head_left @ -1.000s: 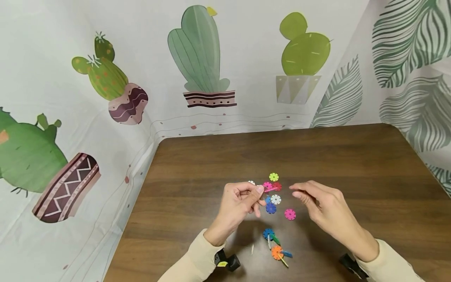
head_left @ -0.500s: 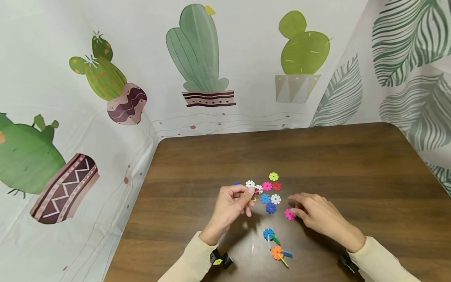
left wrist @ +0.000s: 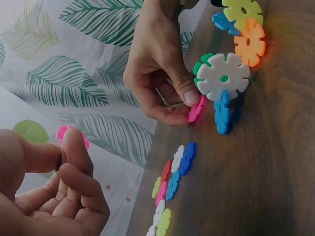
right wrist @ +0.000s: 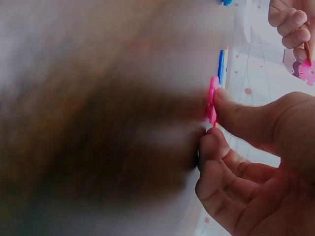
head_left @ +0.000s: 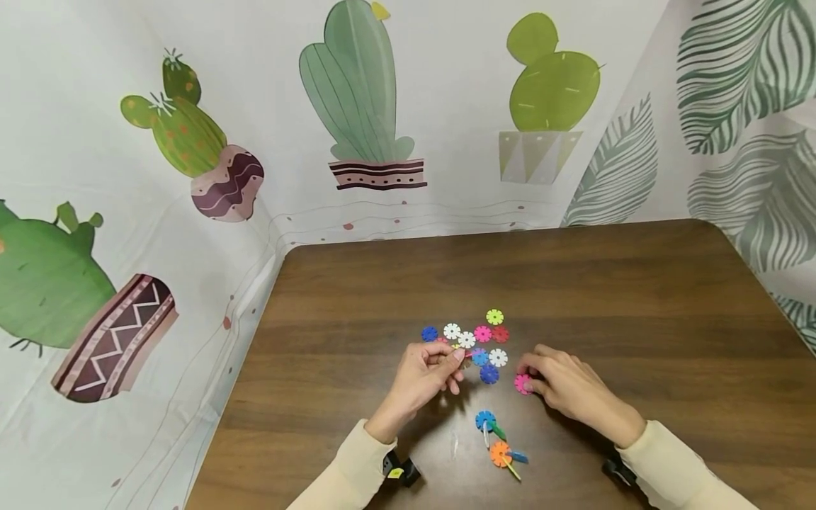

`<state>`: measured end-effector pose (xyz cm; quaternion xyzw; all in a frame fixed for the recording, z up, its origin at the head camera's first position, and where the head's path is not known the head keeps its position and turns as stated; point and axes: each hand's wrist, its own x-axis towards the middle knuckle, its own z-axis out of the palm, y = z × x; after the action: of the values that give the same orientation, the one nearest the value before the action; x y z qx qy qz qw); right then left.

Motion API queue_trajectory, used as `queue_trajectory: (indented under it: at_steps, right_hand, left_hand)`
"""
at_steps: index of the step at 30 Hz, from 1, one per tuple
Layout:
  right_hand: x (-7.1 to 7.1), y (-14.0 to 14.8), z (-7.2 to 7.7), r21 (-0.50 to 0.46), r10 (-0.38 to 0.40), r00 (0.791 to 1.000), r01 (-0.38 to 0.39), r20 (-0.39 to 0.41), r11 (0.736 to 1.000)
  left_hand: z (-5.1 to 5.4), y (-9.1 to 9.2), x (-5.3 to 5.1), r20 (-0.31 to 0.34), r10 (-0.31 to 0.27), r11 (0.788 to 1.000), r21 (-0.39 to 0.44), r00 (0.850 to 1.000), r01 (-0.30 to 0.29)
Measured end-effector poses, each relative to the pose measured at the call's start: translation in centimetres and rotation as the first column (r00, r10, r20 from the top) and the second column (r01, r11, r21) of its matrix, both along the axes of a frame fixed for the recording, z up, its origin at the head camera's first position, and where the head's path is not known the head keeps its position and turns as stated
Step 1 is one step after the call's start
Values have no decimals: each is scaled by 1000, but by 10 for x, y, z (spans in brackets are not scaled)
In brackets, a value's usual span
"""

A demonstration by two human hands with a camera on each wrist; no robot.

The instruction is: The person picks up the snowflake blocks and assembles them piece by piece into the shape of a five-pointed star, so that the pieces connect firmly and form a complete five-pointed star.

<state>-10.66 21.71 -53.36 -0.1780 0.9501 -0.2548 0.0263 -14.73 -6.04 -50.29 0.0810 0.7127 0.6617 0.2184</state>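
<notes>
My left hand (head_left: 423, 375) pinches a small notched interlocking disc edge-on between thumb and forefinger, above the table. A pink disc (right wrist: 307, 72) juts from it in the right wrist view; the pinched piece looks brownish there and is mostly covered. To the right, my right hand (head_left: 570, 386) is down at the tabletop, with thumb and fingers on the edge of another pink interlocking disc (head_left: 522, 384). That disc shows between thumb and forefinger in the left wrist view, where the right hand (left wrist: 160, 73) appears at the top.
Several loose discs lie mid-table, among them a yellow disc (head_left: 494, 316), a red disc (head_left: 501, 334) and a dark blue disc (head_left: 489, 374). Nearer stand joined pieces around a blue disc (head_left: 485, 421) and an orange disc (head_left: 500, 454). A cactus-print cloth (head_left: 459, 106) hangs behind the table.
My right hand has come down from the air onto the pink disc at the right and now grips it. My left hand has shifted slightly left and lower, still holding its piece.
</notes>
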Motion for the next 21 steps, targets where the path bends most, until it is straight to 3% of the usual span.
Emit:
queue_trajectory:
  at_steps: [6, 13, 17, 21]
  right_hand:
    - [0, -2, 3, -35, -9, 999, 10, 34, 999]
    - [1, -1, 16, -161, -3, 996, 17, 86, 987]
    - [4, -3, 31, -240, -35, 999, 37, 12, 970]
    - [6, -8, 44, -302, -56, 991, 16, -125, 953]
  left_hand:
    - [3, 0, 0, 1, -9, 1000, 3, 1000, 9]
    - [7, 0, 1, 20, -30, 1000, 6, 999, 30]
    - [9, 1, 3, 27, -41, 999, 15, 999, 41]
    - [12, 2, 4, 31, -53, 998, 28, 998, 52]
